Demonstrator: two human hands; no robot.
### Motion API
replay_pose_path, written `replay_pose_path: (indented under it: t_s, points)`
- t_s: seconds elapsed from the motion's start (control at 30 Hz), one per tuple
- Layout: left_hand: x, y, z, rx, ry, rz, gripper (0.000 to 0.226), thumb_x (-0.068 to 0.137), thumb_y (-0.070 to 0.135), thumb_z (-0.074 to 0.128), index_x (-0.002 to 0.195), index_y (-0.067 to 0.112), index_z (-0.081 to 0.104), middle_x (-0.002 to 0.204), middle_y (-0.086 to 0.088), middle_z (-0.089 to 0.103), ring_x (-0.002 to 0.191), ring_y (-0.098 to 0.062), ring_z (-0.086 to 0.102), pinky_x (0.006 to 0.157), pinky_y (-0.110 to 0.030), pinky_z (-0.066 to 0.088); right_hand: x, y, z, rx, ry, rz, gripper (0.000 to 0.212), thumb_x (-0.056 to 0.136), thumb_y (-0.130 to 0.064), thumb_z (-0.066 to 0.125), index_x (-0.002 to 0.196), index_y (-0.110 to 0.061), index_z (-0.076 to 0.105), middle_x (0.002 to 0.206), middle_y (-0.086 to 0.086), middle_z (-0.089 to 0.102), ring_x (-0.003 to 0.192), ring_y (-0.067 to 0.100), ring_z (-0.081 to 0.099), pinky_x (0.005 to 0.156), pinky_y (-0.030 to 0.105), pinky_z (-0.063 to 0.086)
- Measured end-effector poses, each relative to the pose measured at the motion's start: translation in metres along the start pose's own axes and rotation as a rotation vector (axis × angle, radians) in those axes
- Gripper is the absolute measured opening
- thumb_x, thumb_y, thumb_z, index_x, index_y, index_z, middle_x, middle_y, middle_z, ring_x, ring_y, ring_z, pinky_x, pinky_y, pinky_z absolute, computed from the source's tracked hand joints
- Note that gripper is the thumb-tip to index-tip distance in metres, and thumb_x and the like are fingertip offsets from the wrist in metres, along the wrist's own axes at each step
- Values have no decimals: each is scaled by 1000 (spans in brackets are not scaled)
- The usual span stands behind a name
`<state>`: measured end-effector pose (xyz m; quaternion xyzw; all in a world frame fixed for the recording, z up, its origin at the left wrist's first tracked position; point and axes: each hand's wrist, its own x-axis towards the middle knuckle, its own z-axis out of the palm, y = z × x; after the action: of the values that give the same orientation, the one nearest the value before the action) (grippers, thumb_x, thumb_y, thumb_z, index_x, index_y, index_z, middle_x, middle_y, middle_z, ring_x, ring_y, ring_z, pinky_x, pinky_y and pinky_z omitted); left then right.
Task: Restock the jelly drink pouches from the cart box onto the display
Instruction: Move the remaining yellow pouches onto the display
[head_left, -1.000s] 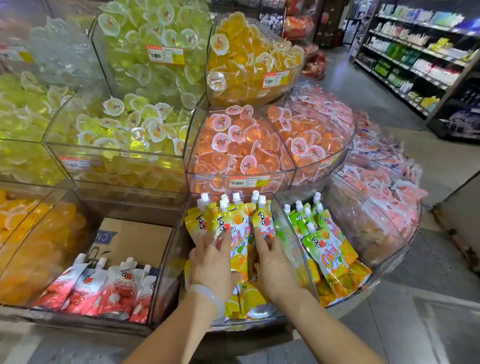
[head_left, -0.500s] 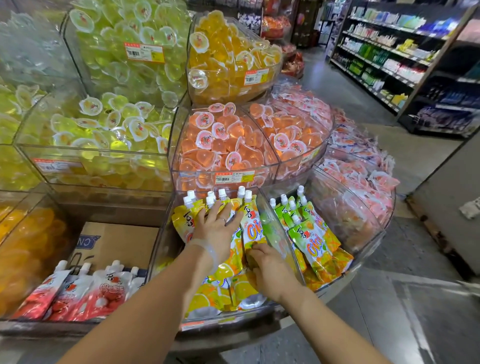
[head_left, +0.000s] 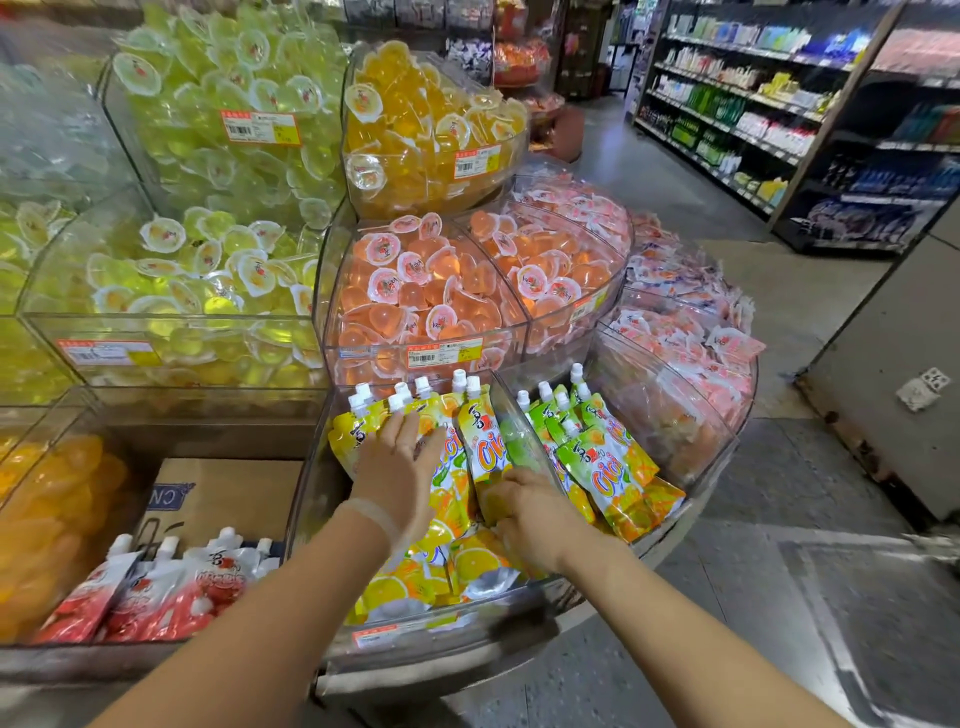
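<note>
Yellow-orange jelly drink pouches (head_left: 480, 441) with white caps stand packed in a clear display bin (head_left: 415, 631) in front of me. My left hand (head_left: 397, 467) lies flat on the upper pouches with its fingers straight and spread. My right hand (head_left: 530, 512) presses down among the lower pouches at the bin's right side, its fingertips tucked under a pouch edge and hidden. Green pouches (head_left: 592, 452) fill the bin to the right. Red pouches (head_left: 150, 592) lie in the bin to the left. The cart box is out of view.
A cardboard box (head_left: 223, 496) sits behind the red pouches. Tiered clear bins above hold green (head_left: 208, 270), yellow (head_left: 426, 124) and orange jelly cups (head_left: 431, 296). Pink packets (head_left: 691, 332) fill the bins at right. A store aisle with shelves (head_left: 753, 114) runs beyond.
My left hand slid up from the lower pouches to their tops and spread flat. My right hand stayed low at the bin's right side. The view shifted left.
</note>
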<state>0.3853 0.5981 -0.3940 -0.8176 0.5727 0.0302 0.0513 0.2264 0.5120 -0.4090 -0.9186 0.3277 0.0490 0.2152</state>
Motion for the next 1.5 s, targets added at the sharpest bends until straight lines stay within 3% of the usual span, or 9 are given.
replay_pose_path:
  t_s: [0.1, 0.3, 0.43, 0.63, 0.97, 1.13, 1.3, 1.5]
  points:
    - [-13, 5, -6, 101, -35, -41, 90, 86, 43, 59, 152, 22, 2, 158, -17, -3, 147, -32, -1, 117, -43, 16, -3, -5, -18, -43, 37, -69, 39, 88, -11, 53, 127, -11, 54, 136, 8, 42, 130, 26, 37, 103, 27, 36]
    - [-18, 41, -39, -49, 44, -44, 97, 80, 39, 69, 152, 21, 6, 158, -16, -3, 147, -32, -3, 118, -44, 11, -22, 12, -54, -128, 155, -66, 49, 86, -12, 56, 134, -9, 44, 138, 15, 38, 130, 32, 35, 105, 35, 35]
    - [-9, 105, -65, -42, -18, 23, 100, 82, 43, 65, 151, 25, -6, 158, -12, -13, 147, -30, -11, 118, -42, 2, -55, 57, -78, -187, 182, 42, 59, 88, -28, 59, 140, -10, 36, 146, 13, 31, 135, 31, 29, 110, 36, 31]
    - [4, 241, -72, -67, -49, 246, 95, 84, 40, 63, 151, 23, -2, 158, -11, -14, 146, -29, -13, 119, -44, 1, -139, 158, -104, -134, 227, 262, 81, 80, -38, 67, 146, -15, 26, 148, 11, 28, 137, 31, 26, 109, 41, 34]
    - [5, 464, -68, 17, -122, 596, 94, 86, 41, 62, 151, 21, -3, 159, -9, -9, 147, -27, -9, 119, -41, 4, -306, 310, -104, 14, 273, 715, 80, 83, -37, 68, 144, -13, 24, 150, 11, 21, 140, 31, 18, 111, 41, 30]
    - [-9, 551, -66, 99, -113, 801, 92, 86, 42, 62, 151, 21, 0, 158, -9, 2, 146, -28, 2, 118, -39, 7, -372, 350, -89, 105, 316, 933, 84, 79, -38, 71, 145, -15, 25, 148, 11, 26, 136, 32, 24, 110, 43, 32]
    - [-24, 613, -60, 161, -143, 1056, 85, 83, 35, 65, 148, 16, 13, 152, -10, 17, 142, -28, 18, 113, -37, 23, -417, 365, -75, 197, 360, 1114, 79, 80, -37, 70, 142, -11, 29, 145, 13, 30, 134, 34, 29, 108, 41, 34]
    - [-34, 651, -53, 224, -208, 1286, 86, 84, 30, 63, 150, 17, 9, 154, -11, 14, 144, -29, 12, 118, -37, 19, -441, 360, -60, 291, 432, 1295, 75, 80, -35, 70, 139, -10, 31, 142, 12, 31, 132, 33, 30, 104, 41, 36]
